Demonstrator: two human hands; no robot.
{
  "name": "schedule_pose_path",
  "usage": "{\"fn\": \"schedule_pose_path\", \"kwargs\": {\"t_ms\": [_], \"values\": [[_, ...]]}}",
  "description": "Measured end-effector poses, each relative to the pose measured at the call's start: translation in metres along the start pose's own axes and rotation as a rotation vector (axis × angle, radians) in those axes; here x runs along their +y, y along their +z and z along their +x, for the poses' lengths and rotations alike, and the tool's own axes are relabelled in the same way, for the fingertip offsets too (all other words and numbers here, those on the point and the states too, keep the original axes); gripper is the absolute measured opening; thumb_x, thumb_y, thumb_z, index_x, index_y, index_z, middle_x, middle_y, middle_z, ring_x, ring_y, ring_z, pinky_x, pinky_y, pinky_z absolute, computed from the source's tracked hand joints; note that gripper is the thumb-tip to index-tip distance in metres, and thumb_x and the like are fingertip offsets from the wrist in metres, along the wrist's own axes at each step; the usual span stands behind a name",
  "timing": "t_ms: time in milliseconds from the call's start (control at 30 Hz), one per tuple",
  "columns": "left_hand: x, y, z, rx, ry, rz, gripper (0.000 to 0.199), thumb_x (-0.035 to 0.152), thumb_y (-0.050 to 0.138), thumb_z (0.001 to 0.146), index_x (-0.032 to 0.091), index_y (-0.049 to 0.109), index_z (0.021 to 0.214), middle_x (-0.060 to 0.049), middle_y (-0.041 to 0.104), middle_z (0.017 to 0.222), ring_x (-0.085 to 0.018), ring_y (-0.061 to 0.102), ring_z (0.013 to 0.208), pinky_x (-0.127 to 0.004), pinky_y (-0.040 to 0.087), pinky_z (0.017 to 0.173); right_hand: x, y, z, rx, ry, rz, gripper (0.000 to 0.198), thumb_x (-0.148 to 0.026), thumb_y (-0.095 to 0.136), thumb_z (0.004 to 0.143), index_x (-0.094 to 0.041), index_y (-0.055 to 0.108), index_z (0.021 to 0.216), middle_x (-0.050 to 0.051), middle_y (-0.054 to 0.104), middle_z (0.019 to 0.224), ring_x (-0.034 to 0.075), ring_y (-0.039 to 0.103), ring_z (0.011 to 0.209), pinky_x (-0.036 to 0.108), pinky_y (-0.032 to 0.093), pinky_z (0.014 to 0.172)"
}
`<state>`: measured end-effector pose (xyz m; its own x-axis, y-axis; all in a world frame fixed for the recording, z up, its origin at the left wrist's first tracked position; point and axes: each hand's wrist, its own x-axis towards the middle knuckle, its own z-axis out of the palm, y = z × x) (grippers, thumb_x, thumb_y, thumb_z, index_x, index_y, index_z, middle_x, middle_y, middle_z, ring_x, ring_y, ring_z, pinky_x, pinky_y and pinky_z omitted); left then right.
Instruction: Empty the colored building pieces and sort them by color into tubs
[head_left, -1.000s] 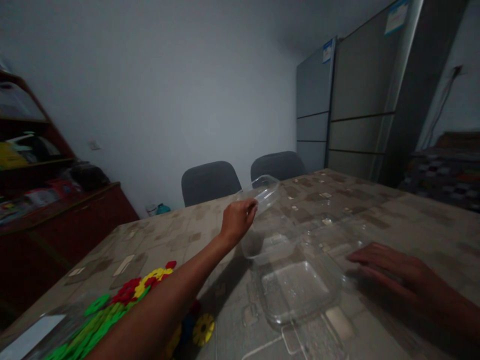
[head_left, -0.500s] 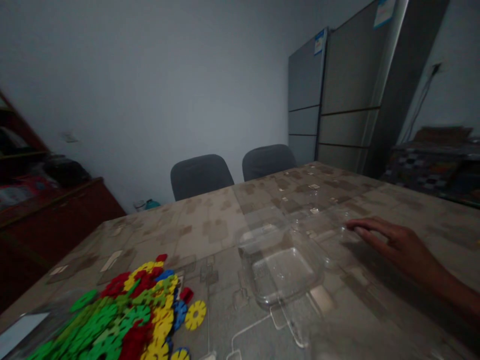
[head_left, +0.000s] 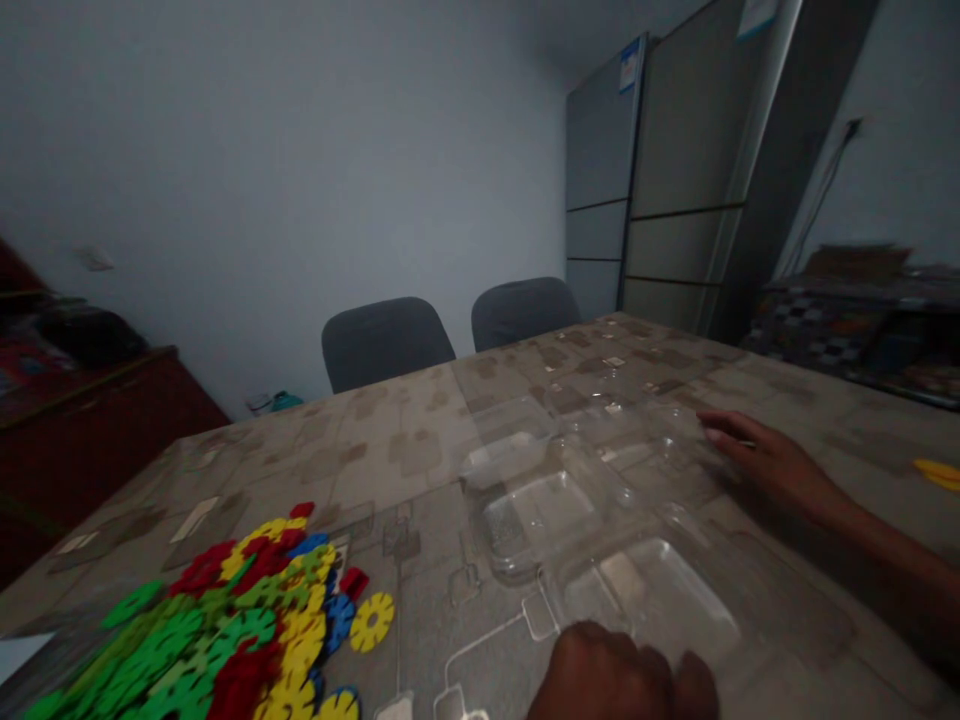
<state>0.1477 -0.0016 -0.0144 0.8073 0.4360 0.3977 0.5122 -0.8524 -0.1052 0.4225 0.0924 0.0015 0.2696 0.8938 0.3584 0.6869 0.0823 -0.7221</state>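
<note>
Clear plastic containers stand side by side near the table's middle. My left hand (head_left: 622, 680) comes in at the bottom edge, fingers curled at the near side of the closest clear plastic container (head_left: 724, 605); its fingertips are hidden. Beyond that one sits another clear container (head_left: 499, 560), with more clear plastic behind it. My right hand (head_left: 765, 460) reaches in from the right, fingers stretched forward beside the clear plastic container (head_left: 667, 425) at the far right. Whether its fingertips touch the plastic is hard to see.
A heap of flower-shaped plastic pieces (head_left: 225, 620) in green, red, yellow and blue lies at the left, with a loose yellow piece (head_left: 372, 622) beside it. Something yellow (head_left: 937, 473) lies at the right. Two grey chairs (head_left: 386, 345) stand behind the patterned table (head_left: 420, 450).
My left hand has come into view at the bottom with a clear container now in front of it. My right hand has shifted slightly away from me. The view has turned a little right.
</note>
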Motion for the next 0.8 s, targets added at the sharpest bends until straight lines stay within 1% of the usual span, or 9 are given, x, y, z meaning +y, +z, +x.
{"fn": "schedule_pose_path", "kwargs": {"t_ms": [67, 133, 333, 433, 533, 600, 633, 733, 800], "values": [[-0.009, -0.005, 0.0, 0.038, 0.057, -0.009, 0.012, 0.027, 0.069, 0.076, 0.021, 0.059, 0.072, 0.002, 0.063, 0.039, -0.02, 0.057, 0.025, -0.026, 0.031, 0.025, 0.0, 0.004, -0.001, -0.023, 0.023, 0.037, 0.041, -0.054, 0.056, 0.08, -0.024, 0.067, 0.106, 0.011, 0.072, 0.114, 0.033, 0.067, 0.103, 0.046, 0.054, 0.087], [-0.017, -0.009, 0.0, -0.001, 0.075, -0.01, 0.012, 0.025, 0.068, 0.078, 0.02, 0.058, 0.074, 0.002, 0.063, 0.04, -0.02, 0.058, 0.026, -0.025, 0.032, 0.026, -0.002, 0.006, -0.001, -0.03, 0.047, 0.051, 0.043, -0.053, 0.055, 0.08, -0.023, 0.067, 0.108, 0.012, 0.072, 0.115, 0.034, 0.067, 0.103, 0.047, 0.054, 0.088], [-0.026, -0.014, 0.001, -0.07, 0.063, -0.05, 0.019, 0.025, 0.074, 0.073, 0.018, 0.057, 0.079, 0.0, 0.069, 0.051, -0.023, 0.064, 0.034, -0.03, 0.046, 0.029, -0.006, 0.012, 0.001, -0.025, 0.067, 0.065, 0.045, -0.051, 0.053, 0.081, -0.022, 0.063, 0.114, 0.013, 0.071, 0.114, 0.033, 0.066, 0.106, 0.046, 0.053, 0.089], [-0.027, -0.016, 0.0, -0.117, 0.053, -0.061, 0.021, 0.027, 0.074, 0.074, 0.018, 0.057, 0.084, 0.0, 0.071, 0.055, -0.024, 0.067, 0.039, -0.031, 0.05, 0.032, -0.001, 0.015, 0.005, -0.025, 0.057, 0.093, 0.046, -0.05, 0.052, 0.083, -0.021, 0.06, 0.117, 0.014, 0.071, 0.114, 0.031, 0.065, 0.108, 0.046, 0.052, 0.091], [-0.03, -0.016, -0.002, -0.121, 0.082, -0.081, 0.035, 0.038, 0.077, 0.073, 0.016, 0.058, 0.092, -0.001, 0.073, 0.059, -0.023, 0.069, 0.044, -0.031, 0.052, 0.034, 0.005, 0.016, 0.01, -0.014, 0.04, 0.116, 0.047, -0.051, 0.053, 0.083, -0.021, 0.06, 0.119, 0.014, 0.07, 0.115, 0.031, 0.064, 0.111, 0.045, 0.051, 0.093], [-0.031, -0.017, -0.004, -0.014, 0.115, -0.077, 0.045, 0.045, 0.075, 0.073, 0.013, 0.058, 0.098, -0.001, 0.072, 0.059, -0.022, 0.067, 0.044, -0.031, 0.051, 0.034, 0.008, 0.016, 0.012, -0.009, 0.032, 0.13, 0.048, -0.052, 0.054, 0.083, -0.022, 0.059, 0.12, 0.013, 0.07, 0.117, 0.03, 0.063, 0.112, 0.044, 0.05, 0.095], [-0.031, -0.017, -0.005, 0.07, 0.124, -0.068, 0.042, 0.044, 0.073, 0.076, 0.012, 0.058, 0.099, 0.0, 0.071, 0.057, -0.02, 0.066, 0.042, -0.031, 0.05, 0.034, 0.009, 0.016, 0.013, -0.008, 0.031, 0.134, 0.049, -0.053, 0.054, 0.083, -0.022, 0.059, 0.12, 0.013, 0.07, 0.118, 0.03, 0.064, 0.111, 0.044, 0.05, 0.095], [-0.028, -0.015, -0.012, 0.302, 0.104, -0.065, 0.007, 0.023, 0.057, 0.089, 0.017, 0.06, 0.09, 0.003, 0.07, 0.056, -0.014, 0.063, 0.042, -0.028, 0.052, 0.039, 0.008, 0.016, 0.015, -0.004, 0.039, 0.13, 0.049, -0.054, 0.053, 0.083, -0.023, 0.06, 0.12, 0.012, 0.07, 0.119, 0.031, 0.066, 0.105, 0.044, 0.052, 0.091], [-0.023, -0.012, -0.023, 0.412, 0.045, -0.091, 0.018, 0.017, 0.046, 0.094, 0.022, 0.061, 0.085, 0.005, 0.074, 0.064, -0.012, 0.067, 0.049, -0.027, 0.058, 0.054, 0.006, 0.015, 0.015, 0.004, 0.043, 0.116, 0.048, -0.054, 0.052, 0.083, -0.023, 0.061, 0.118, 0.011, 0.07, 0.118, 0.031, 0.068, 0.102, 0.044, 0.053, 0.088]]}}
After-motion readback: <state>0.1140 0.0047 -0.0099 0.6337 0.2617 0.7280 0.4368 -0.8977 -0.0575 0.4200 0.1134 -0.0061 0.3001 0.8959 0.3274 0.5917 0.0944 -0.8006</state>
